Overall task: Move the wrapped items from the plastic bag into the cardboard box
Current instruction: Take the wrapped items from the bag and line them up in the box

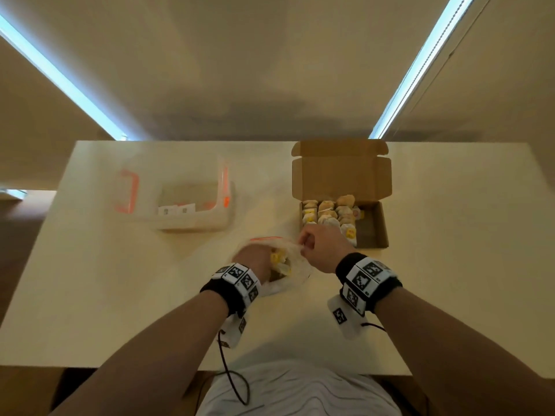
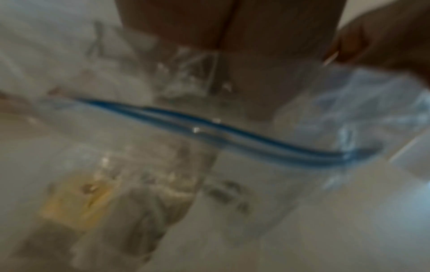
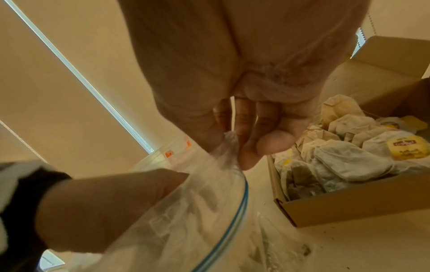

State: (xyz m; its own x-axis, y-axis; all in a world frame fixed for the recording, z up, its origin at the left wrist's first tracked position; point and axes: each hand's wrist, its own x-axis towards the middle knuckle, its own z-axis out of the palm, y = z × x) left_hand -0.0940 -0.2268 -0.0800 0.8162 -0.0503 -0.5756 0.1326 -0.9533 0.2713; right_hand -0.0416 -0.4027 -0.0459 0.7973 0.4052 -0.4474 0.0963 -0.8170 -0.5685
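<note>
A clear plastic bag (image 1: 295, 265) with a blue zip strip (image 2: 232, 132) lies on the table near its front middle. My left hand (image 1: 258, 258) reaches into the bag's mouth; its fingers are hidden among the yellow-labelled wrapped items (image 1: 277, 258) inside. My right hand (image 1: 312, 244) pinches the bag's rim (image 3: 229, 141) between thumb and fingers and holds it up. Just right of it stands the open cardboard box (image 1: 375, 223), lid tipped back, with several wrapped items (image 1: 327, 214) in rows on its left side. The left wrist view is blurred.
A clear plastic container (image 1: 192, 202) with orange latches sits at the back left of the pale table (image 1: 120, 310). The box's near wall (image 3: 349, 204) rises close beside my right hand. A black cable (image 1: 237, 382) hangs off the table's front edge.
</note>
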